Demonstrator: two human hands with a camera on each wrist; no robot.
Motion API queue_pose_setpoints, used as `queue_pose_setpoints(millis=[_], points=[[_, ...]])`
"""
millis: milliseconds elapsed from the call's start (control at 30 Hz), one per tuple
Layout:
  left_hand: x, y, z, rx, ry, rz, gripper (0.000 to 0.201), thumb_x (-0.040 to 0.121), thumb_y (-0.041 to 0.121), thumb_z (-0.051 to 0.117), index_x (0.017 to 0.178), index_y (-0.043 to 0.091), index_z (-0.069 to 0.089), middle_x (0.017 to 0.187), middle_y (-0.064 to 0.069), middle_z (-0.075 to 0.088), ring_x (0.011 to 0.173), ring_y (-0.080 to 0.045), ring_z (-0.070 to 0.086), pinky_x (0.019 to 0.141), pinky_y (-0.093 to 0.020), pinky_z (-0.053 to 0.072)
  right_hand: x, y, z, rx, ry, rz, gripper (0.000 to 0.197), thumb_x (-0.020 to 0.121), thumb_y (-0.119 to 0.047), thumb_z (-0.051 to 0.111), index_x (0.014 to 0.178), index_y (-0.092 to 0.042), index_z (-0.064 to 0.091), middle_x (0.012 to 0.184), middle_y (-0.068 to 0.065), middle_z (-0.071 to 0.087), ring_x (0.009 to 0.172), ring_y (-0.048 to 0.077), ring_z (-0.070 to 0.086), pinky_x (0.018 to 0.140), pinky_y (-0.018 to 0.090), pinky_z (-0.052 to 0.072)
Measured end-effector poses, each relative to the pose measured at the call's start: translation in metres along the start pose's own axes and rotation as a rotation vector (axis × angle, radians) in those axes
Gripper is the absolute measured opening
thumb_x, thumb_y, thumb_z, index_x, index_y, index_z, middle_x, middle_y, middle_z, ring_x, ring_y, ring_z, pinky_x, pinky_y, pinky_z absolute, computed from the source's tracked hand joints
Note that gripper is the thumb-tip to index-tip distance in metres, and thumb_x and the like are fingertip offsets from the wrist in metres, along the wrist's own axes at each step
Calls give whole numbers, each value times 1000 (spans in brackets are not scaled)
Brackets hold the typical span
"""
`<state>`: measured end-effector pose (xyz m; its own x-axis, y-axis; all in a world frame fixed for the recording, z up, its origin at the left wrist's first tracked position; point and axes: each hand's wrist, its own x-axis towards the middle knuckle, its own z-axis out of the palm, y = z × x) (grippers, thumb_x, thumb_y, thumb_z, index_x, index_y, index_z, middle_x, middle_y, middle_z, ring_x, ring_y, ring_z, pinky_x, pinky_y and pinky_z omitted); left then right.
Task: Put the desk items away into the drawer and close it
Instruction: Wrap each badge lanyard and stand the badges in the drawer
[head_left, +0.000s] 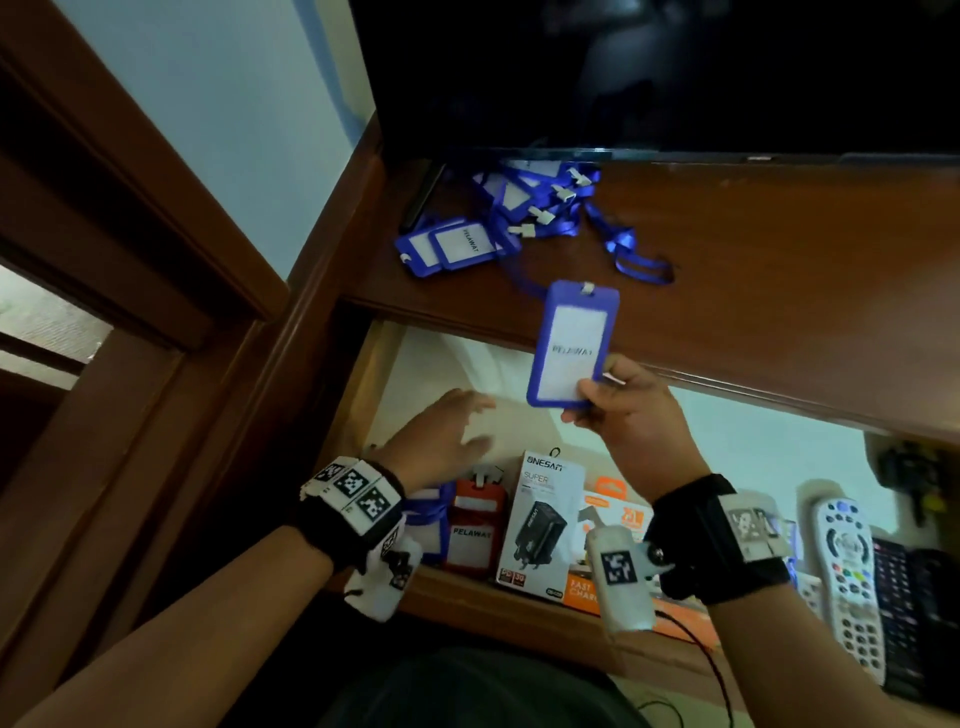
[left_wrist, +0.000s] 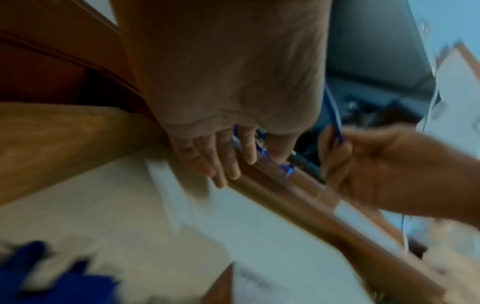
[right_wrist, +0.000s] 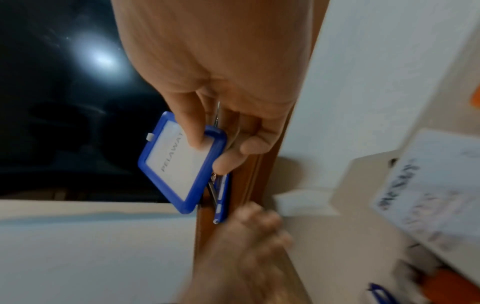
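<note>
Now, badge holder (head_left: 571, 345): blue, pinched at its lower corner by the right hand (head_left: 631, 410), held above the open drawer (head_left: 363, 374).
Left hand (head_left: 441, 434): fingers straight, empty, inside the drawer.
Advice: lower it flat beside the charger box (head_left: 543, 525).
Desk (head_left: 753, 260): more badge holders (head_left: 498, 218) wait there.

Bare drawer floor (head_left: 431, 364) at back left, charger boxes (head_left: 540, 525) crowding front.

Both my bare forearms wear black wrist straps (head_left: 719, 540) carrying white blocks printed with black-and-white square markers (head_left: 358, 493); a thin dark cable (head_left: 711, 660) trails lower right.
</note>
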<state>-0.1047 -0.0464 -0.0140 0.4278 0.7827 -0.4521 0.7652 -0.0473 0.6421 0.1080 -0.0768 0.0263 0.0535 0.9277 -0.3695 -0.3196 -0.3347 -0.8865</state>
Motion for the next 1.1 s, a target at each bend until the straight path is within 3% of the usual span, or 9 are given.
queue_pose_setpoints(millis=[100, 200, 333, 433, 633, 733, 833, 1000, 1100], points=[[-5, 45, -5, -510, 82, 39, 26, 99, 37, 43, 123, 30, 50, 115, 10, 61, 102, -5, 60, 84, -24, 47, -9, 11, -6, 0, 14, 61, 16, 86, 10, 51, 97, 3, 60, 85, 14, 70, 54, 23, 61, 52, 25, 50], [-3, 71, -3, -736, 109, 39, 24, 98, 34, 46, 119, 24, 53, 101, 12, 65, 90, -1, 63, 75, -17, 51, -16, 17, -12, -89, -4, 89, 14, 81, 12, 55, 95, 11, 59, 89, 21, 67, 57, 24, 63, 53, 26, 52], [3, 80, 6, -658, 204, 35, 32, 88, 19, 65, 119, 21, 57, 108, -2, 68, 97, -17, 66, 83, -37, 57, -24, 19, -17, -166, -49, 106, 10, 83, 4, 59, 91, 2, 66, 91, 22, 67, 70, 29, 62, 58, 29, 50], [0, 83, 8, -648, 200, 62, 37, 88, 12, 64, 122, 23, 54, 111, -3, 67, 98, -16, 66, 77, -29, 57, -25, 17, -21, -81, 69, 80, 19, 94, -18, 53, 89, -3, 63, 86, 19, 65, 73, 30, 59, 60, 32, 47], [-14, 81, 5, -563, -11, 143, 45, 87, 7, 64, 125, 29, 53, 115, -5, 66, 103, -19, 65, 88, -43, 55, -15, 2, -25, 106, 74, 13, 31, 99, -28, 42, 121, -13, 57, 90, 15, 67, 73, 22, 60, 67, 33, 49], [-18, 76, 1, -547, -100, 133, 46, 86, 4, 64, 123, 30, 55, 115, -4, 67, 104, -18, 65, 89, -44, 55, -8, -9, -23, 89, -67, -13, 35, 99, -19, 38, 131, -14, 52, 118, 20, 64, 92, 30, 62, 74, 35, 50], [-21, 67, -3, -526, -128, 70, 45, 86, 3, 64, 120, 32, 55, 114, -5, 68, 103, -19, 66, 90, -45, 54, -2, -21, -19, 80, -122, -99, 37, 95, -5, 37, 129, 0, 51, 126, 20, 61, 107, 38, 61, 83, 44, 51], [-25, 53, -10, -604, -14, 17, 46, 85, -3, 62, 107, 38, 59, 108, -3, 70, 100, -22, 66, 88, -45, 55, 1, -35, -22, 106, -81, -244, 46, 81, 17, 36, 118, 1, 57, 120, 22, 63, 110, 37, 59, 94, 45, 51], [-26, 50, -14, -725, 82, 27, 43, 85, -5, 60, 108, 32, 61, 107, -5, 70, 101, -24, 66, 85, -45, 55, 0, -26, -24, -211, 77, -248, 37, 82, 19, 47, 111, 4, 63, 98, 14, 71, 92, 16, 67, 82, 29, 54]])
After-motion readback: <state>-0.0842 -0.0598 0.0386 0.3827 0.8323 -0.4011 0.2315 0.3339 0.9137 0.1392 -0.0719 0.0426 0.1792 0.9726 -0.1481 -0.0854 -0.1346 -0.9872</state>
